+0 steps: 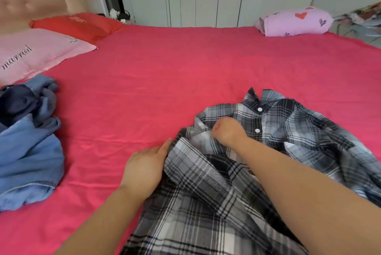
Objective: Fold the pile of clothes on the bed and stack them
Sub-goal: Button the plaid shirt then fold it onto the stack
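Fist of right hand (228, 131) on plaid shirt (292, 128); left hand (144, 169) at its edge, grip unclear.

Head view, forward-down across bed (185, 65), hands close below.

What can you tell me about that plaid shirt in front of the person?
The plaid shirt is black, grey and white woven cloth, with a collar and white buttons down the front. It lies rumpled and unfolded on the pink bed sheet, collar pointing away. The right hand grips its cloth; the left hand touches its left edge, fingers partly hidden.
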`<state>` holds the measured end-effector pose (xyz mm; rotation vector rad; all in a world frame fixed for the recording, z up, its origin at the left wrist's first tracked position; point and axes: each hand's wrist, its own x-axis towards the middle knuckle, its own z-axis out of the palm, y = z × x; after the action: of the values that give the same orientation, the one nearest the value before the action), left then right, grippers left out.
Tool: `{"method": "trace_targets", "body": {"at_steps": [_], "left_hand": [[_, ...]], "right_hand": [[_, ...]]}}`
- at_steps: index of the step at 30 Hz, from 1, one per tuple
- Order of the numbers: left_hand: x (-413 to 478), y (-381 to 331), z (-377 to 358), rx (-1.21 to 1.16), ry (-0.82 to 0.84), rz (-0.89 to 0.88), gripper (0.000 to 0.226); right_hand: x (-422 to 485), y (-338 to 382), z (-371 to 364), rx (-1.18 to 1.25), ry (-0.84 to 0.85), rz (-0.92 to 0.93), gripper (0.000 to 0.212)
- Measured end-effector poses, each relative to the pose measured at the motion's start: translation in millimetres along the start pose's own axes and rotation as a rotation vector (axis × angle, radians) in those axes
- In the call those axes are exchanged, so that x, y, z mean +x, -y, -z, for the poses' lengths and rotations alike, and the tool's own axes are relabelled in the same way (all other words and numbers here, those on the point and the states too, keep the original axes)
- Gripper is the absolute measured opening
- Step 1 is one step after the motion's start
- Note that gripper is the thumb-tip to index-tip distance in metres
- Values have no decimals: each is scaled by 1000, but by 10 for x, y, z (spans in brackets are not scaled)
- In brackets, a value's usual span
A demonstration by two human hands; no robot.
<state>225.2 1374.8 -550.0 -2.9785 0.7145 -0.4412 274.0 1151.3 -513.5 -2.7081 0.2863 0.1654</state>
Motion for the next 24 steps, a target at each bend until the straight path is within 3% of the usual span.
{"method": "trace_targets", "body": {"at_steps": [3,6,9,11,13,16,17,19,21,22,24], "left_hand": [[-55,142,15,51,-16,39,64],[-75,131,106,13,32,157,73],[-31,149,108,-339,210,498,74],[-54,193,85,-447,261,567,78],[-79,210,91,-423,159,448,81],[-30,-12,177,-518,-185,107,68],[-6,-148,186,-522,-188,-11,67],[-4,-398,111,-487,81,-92,72],[-30,-473,-96,-311,443,-24,78],[-42,-473,-160,-227,550,7,73],[-30,-469,-170,-168,593,52,65]], "right_hand": [[136,115,62,137,-94,-8,33],[192,319,103,273,-161,54,20],[157,364,51,347,-142,75,22],[51,274,0,393,-28,114,32],[-92,145,-49,312,20,207,40],[-412,38,-144,40,63,374,47],[-525,9,-181,-37,91,425,50],[-735,-108,-271,-208,157,463,55],[-871,-353,-343,-381,224,406,55],[-924,-503,-350,-435,244,341,54],[-1016,-736,-284,-468,244,211,53]]}}
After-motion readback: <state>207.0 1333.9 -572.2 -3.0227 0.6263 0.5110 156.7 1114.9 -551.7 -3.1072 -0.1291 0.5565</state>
